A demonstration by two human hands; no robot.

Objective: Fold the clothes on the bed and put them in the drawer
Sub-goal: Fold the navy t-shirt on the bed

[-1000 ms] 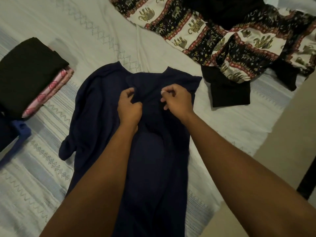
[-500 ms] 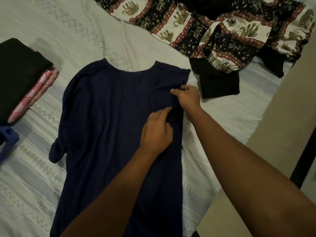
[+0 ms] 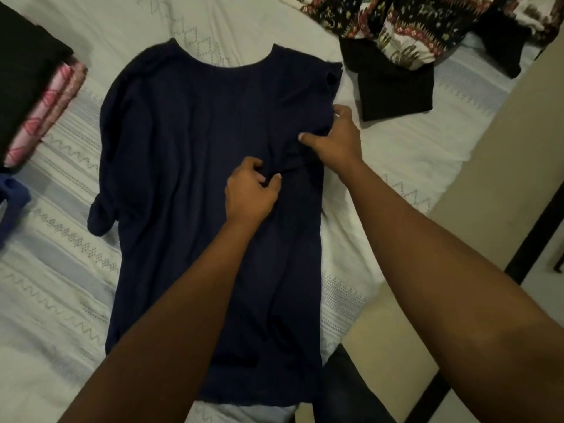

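1. The navy shirt [image 3: 183, 178] lies spread flat on the bed [image 3: 396, 154], with its neckline at the far end. The left forearm covers part of its near hem.
2. The shirt's right sleeve is bunched at the shoulder and hard to make out. The left sleeve ends in a rolled lump on the bedcover.
3. The right hand [image 3: 335, 141] holds the shirt's right side edge. The thumb is pressed on top of the cloth, and the fingers curl round the edge with their tips hidden.
4. The left hand [image 3: 248, 193] is just beside it. Its curled fingers and thumb pinch up a ridge of the fabric.
5. At the left edge of the frame is a stack of folded clothes, cut off by the frame. A black folded garment [image 3: 24, 80] sits on top of a pink patterned one [image 3: 52, 108].
6. Below the stack is a blue item [image 3: 12, 193], also cut off and too blurred to identify.
7. A patterned cloth [image 3: 412, 29] runs out of view at the top right. It lies partly over a loose black garment [image 3: 393, 87], which is near the shirt but not touching it.
8. A dark shape [image 3: 345, 389] at the bottom edge is possibly the person's leg.
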